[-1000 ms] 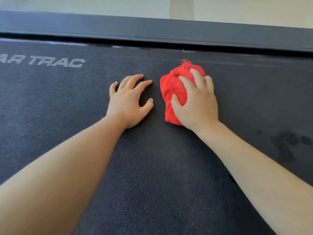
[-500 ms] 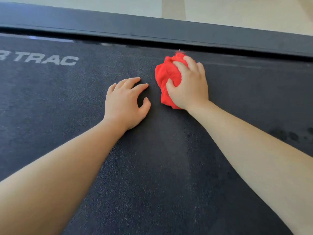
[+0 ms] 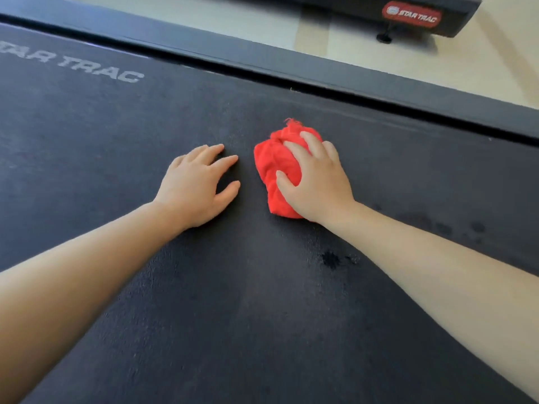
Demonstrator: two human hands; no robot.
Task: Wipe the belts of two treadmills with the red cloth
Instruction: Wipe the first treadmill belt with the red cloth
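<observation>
The dark treadmill belt [image 3: 233, 316] fills most of the view, with grey "STAR TRAC" lettering at the upper left. A bunched red cloth [image 3: 275, 167] lies on the belt near its middle. My right hand [image 3: 318, 185] presses down on the cloth, fingers curled over its top and thumb along its left side. Just to the cloth's left, my left hand [image 3: 198, 188] rests flat on the belt with fingers spread and nothing in it. A second treadmill's end [image 3: 414, 16], with a red logo badge, shows at the top right.
A dark side rail [image 3: 350, 74] runs along the belt's far edge, with pale floor [image 3: 262, 21] beyond it. Darker spots [image 3: 331, 259] mark the belt near my right forearm and further right.
My right hand pushed the cloth up to the far rail, then pulled it back toward me. The view has tilted up, bringing the second treadmill into sight. My left hand stays planted.
</observation>
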